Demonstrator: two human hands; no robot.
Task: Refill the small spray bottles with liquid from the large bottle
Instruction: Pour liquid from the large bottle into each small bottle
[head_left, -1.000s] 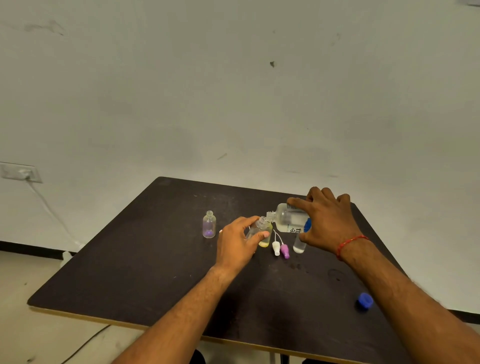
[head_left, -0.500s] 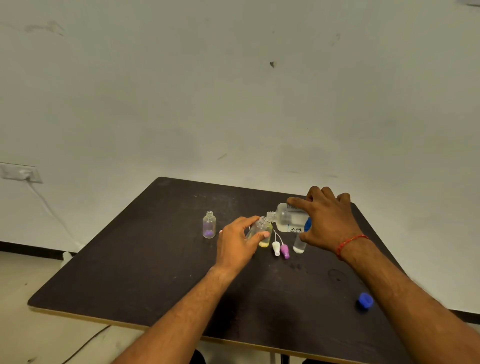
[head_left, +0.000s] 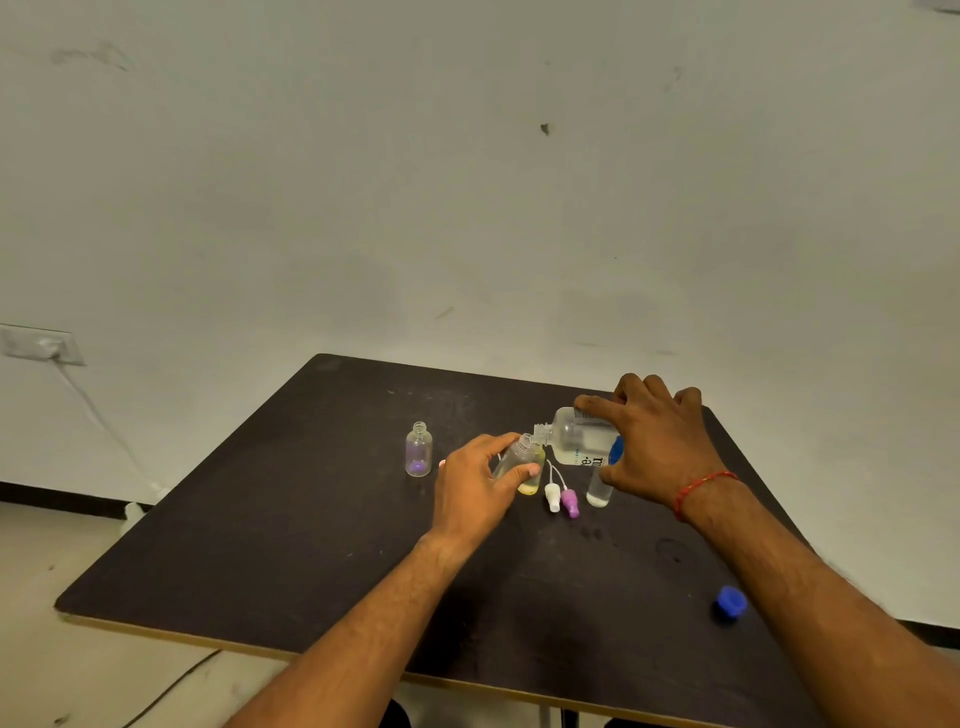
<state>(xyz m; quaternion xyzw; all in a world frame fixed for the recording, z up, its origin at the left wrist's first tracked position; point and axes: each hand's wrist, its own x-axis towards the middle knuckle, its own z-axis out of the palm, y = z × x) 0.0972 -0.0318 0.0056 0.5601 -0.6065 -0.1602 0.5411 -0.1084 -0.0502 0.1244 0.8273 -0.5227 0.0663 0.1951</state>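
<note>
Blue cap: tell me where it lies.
Head view: the blue cap lies on the table, near its front right edge, just left of the right forearm.

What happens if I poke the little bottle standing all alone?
The little bottle looks almost empty, so it is probably very light and would likely tip easily. It is round, so once down it might roll across the table. With no cap on, any drops could spill.

Right hand (head_left: 657, 447) tipping large bottle (head_left: 576, 435), left hand (head_left: 475, 486) gripping small bottle (head_left: 514, 460), mouths apparently touching
</note>
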